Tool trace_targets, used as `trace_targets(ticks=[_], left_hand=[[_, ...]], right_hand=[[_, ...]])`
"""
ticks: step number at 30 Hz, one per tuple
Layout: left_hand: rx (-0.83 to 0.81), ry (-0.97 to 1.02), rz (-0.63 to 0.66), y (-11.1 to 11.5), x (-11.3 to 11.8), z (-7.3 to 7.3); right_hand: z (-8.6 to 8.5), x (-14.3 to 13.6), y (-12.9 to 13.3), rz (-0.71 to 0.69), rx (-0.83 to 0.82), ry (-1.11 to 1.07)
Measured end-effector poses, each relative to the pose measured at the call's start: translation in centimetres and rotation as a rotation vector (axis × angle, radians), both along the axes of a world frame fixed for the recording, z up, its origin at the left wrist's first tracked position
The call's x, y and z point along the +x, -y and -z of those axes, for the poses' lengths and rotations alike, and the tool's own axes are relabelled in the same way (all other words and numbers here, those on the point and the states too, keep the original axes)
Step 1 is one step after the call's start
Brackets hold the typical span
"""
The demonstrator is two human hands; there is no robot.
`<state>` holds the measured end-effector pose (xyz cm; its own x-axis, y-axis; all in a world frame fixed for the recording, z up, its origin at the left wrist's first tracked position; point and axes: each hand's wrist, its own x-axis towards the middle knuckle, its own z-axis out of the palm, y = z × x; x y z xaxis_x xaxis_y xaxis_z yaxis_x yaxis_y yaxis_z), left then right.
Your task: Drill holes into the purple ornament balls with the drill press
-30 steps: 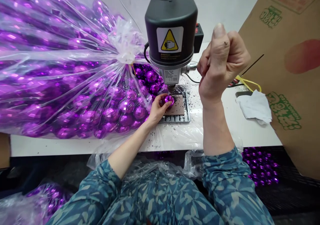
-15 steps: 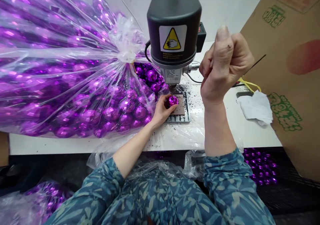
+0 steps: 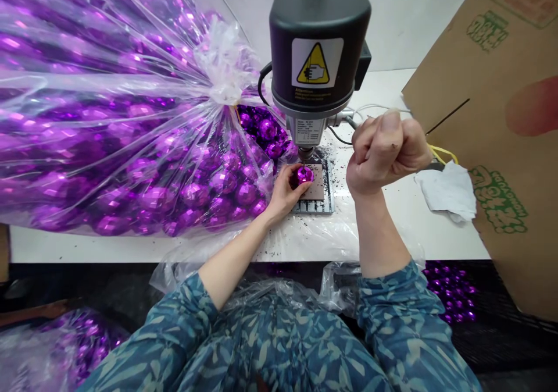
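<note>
White tabletop (image 3: 52, 249); one handheld ball (image 3: 305, 174)

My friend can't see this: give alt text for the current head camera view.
A person's left hand holds a shiny purple faceted ball over a flat tan board, beneath a black machine with a yellow warning label. The right hand is closed beside the machine; a clear plastic bag of similar balls lies at left.

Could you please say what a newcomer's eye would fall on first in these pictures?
Probably the big clear bag of purple balls on the left of the table. Next, the black machine at top centre with its yellow warning sign, above a single ball in the left hand. Right of the machine is the right hand, curled into a fist, with a cardboard box beyond.
</note>
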<state>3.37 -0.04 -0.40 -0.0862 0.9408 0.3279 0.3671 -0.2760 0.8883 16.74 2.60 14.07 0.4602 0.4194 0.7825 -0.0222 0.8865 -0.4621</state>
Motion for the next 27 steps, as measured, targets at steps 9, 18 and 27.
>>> trace_targets(ticks=[9, 18, 27], left_hand=[[-0.007, 0.0, 0.007, 0.1, 0.0, -0.2], [-0.006, 0.014, 0.009, 0.0, 0.1, -0.2], [-0.131, 0.02, 0.029, 4.6, -0.3, -3.3]], right_hand=[[1.5, 0.0, -0.9, -0.032, 0.214, 0.004], [1.5, -0.2, -0.7, 0.0, 0.258, 0.029], [-5.4, -0.9, -1.3, -0.012, -0.028, 0.076]])
